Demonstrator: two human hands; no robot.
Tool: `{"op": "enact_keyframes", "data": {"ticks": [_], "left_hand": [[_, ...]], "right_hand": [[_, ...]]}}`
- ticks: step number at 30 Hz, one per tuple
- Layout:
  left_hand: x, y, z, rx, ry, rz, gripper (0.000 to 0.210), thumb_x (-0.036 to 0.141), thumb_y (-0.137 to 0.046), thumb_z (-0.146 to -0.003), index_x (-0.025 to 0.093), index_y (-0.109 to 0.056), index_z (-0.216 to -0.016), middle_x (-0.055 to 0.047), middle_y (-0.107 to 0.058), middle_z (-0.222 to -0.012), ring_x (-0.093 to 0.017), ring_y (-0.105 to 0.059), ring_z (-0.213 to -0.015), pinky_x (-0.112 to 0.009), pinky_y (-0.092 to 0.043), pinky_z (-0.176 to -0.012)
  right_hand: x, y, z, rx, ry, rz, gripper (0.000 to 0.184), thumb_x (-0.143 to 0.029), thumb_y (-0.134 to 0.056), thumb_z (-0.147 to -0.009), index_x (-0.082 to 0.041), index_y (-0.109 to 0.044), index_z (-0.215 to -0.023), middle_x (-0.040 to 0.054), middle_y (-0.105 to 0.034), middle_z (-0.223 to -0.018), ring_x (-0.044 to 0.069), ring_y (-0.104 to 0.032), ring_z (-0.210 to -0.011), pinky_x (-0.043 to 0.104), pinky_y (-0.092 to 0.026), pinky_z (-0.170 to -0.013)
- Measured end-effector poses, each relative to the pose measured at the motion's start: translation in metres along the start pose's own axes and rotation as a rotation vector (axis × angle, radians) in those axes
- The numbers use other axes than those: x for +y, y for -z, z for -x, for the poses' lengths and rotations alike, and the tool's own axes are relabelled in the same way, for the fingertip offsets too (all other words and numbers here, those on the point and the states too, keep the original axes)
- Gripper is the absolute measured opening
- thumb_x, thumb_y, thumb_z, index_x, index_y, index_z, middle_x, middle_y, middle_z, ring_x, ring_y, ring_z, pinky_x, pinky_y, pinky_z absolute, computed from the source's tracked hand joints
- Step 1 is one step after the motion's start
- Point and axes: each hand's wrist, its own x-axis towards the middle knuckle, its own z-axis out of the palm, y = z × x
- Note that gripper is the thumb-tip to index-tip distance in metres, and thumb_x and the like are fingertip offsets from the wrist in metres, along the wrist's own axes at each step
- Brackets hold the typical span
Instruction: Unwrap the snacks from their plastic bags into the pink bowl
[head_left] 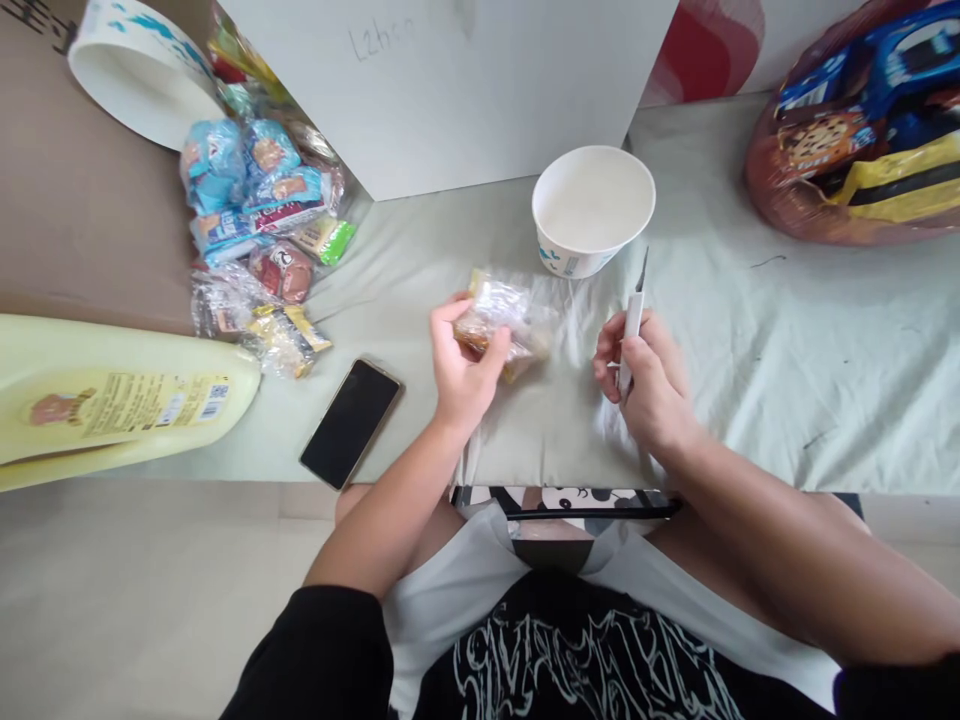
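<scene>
My left hand (469,365) is closed around a clear plastic-wrapped snack packet (502,318) with yellowish-brown contents, just above the cloth. What exactly is inside the wrapper I cannot make out. To its right, my right hand (649,375) grips a slim utility knife (631,325) with a white handle. Its thin blade points up and away from me, apart from the packet. Beyond both hands stands a white paper bowl (592,205) with blue-green marks; no contents show inside it.
A black phone (351,422) lies left of my left arm. Further left are a heap of wrapped snacks (262,200), a yellow bottle-shaped package (127,400) and a tipped paper tub (146,75). A white box (465,90) stands behind; a bag of packets (862,130) sits at right.
</scene>
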Motion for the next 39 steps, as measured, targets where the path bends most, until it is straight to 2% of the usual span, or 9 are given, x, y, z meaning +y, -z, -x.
{"op": "enact_keyframes", "data": {"ticks": [3,7,12,18,23,26,29,33,39], "left_hand": [[-0.003,0.002,-0.004,0.084,0.055,-0.020,0.038,0.052,-0.070,-0.089,0.026,-0.053,-0.112,-0.006,-0.058,-0.122,-0.018,-0.064,-0.108,-0.032,-0.053,-0.093],[0.001,-0.003,0.000,0.003,0.029,-0.039,0.037,0.052,-0.071,-0.088,0.025,-0.058,-0.110,-0.007,-0.061,-0.120,-0.021,-0.064,-0.113,-0.034,-0.052,-0.095],[0.007,-0.006,0.004,-0.156,-0.002,-0.002,0.034,0.049,-0.068,-0.090,0.025,-0.059,-0.112,-0.006,-0.067,-0.114,-0.020,-0.068,-0.106,-0.034,-0.055,-0.090],[0.008,-0.008,0.005,-0.004,0.008,0.040,0.051,0.051,-0.075,-0.086,0.028,-0.047,-0.122,-0.004,-0.060,-0.115,-0.015,-0.066,-0.095,-0.028,-0.054,-0.082],[0.009,-0.008,0.003,0.072,0.081,0.002,0.046,0.056,-0.071,-0.087,0.027,-0.048,-0.114,-0.002,-0.057,-0.107,-0.010,-0.061,-0.080,-0.024,-0.051,-0.073],[0.009,-0.007,0.001,0.088,0.103,0.003,0.046,0.056,-0.073,-0.085,0.026,-0.048,-0.110,0.000,-0.056,-0.099,-0.009,-0.059,-0.076,-0.024,-0.050,-0.070],[0.010,-0.007,0.003,-0.041,0.075,0.024,0.046,0.057,-0.073,-0.084,0.026,-0.051,-0.110,0.000,-0.057,-0.099,-0.011,-0.059,-0.076,-0.025,-0.050,-0.068],[0.012,-0.008,0.006,-0.168,0.078,0.059,0.043,0.058,-0.070,-0.086,0.026,-0.053,-0.111,0.000,-0.059,-0.096,-0.010,-0.058,-0.071,-0.025,-0.048,-0.063],[0.010,-0.009,0.006,-0.044,0.073,-0.012,0.046,0.061,-0.069,-0.086,0.027,-0.050,-0.110,-0.001,-0.056,-0.099,-0.013,-0.059,-0.080,-0.027,-0.050,-0.072]], "right_hand": [[0.001,-0.002,0.005,-0.197,-0.024,-0.074,0.039,-0.063,-0.050,-0.097,-0.024,-0.055,-0.096,-0.0009,-0.060,-0.075,0.012,-0.056,-0.055,0.024,-0.036,-0.041],[0.002,-0.006,0.009,-0.378,0.013,-0.017,0.035,-0.056,-0.049,-0.101,-0.023,-0.059,-0.103,0.0069,-0.069,-0.107,0.015,-0.070,-0.073,0.024,-0.043,-0.046],[0.001,0.000,0.004,-0.283,0.070,0.012,0.033,-0.054,-0.049,-0.101,-0.024,-0.060,-0.107,0.0077,-0.066,-0.122,0.015,-0.070,-0.076,0.027,-0.047,-0.052],[-0.003,0.005,0.001,-0.288,0.144,0.313,0.032,-0.043,-0.042,-0.103,-0.023,-0.067,-0.101,0.0043,-0.064,-0.084,0.018,-0.063,-0.076,0.034,-0.052,-0.066],[-0.002,0.005,0.006,0.013,0.243,0.422,0.015,-0.035,-0.056,-0.097,-0.023,-0.064,-0.097,0.0068,-0.064,-0.093,0.021,-0.065,-0.090,0.033,-0.051,-0.065],[0.000,0.004,0.010,-0.175,0.144,0.226,0.015,-0.038,-0.053,-0.101,-0.024,-0.059,-0.104,0.0014,-0.065,-0.082,0.015,-0.064,-0.066,0.029,-0.048,-0.054],[0.002,0.001,0.010,-0.381,0.116,0.118,0.019,-0.041,-0.051,-0.103,-0.024,-0.058,-0.106,0.0041,-0.072,-0.095,0.017,-0.072,-0.079,0.029,-0.052,-0.059],[0.004,0.001,0.007,-0.247,0.132,0.179,0.022,-0.042,-0.052,-0.103,-0.025,-0.060,-0.113,0.0049,-0.074,-0.104,0.017,-0.071,-0.084,0.030,-0.051,-0.064],[-0.005,0.004,0.008,-0.106,0.175,0.435,0.018,-0.038,-0.056,-0.098,-0.025,-0.060,-0.111,0.0008,-0.073,-0.086,0.014,-0.062,-0.063,0.031,-0.049,-0.063]]}}
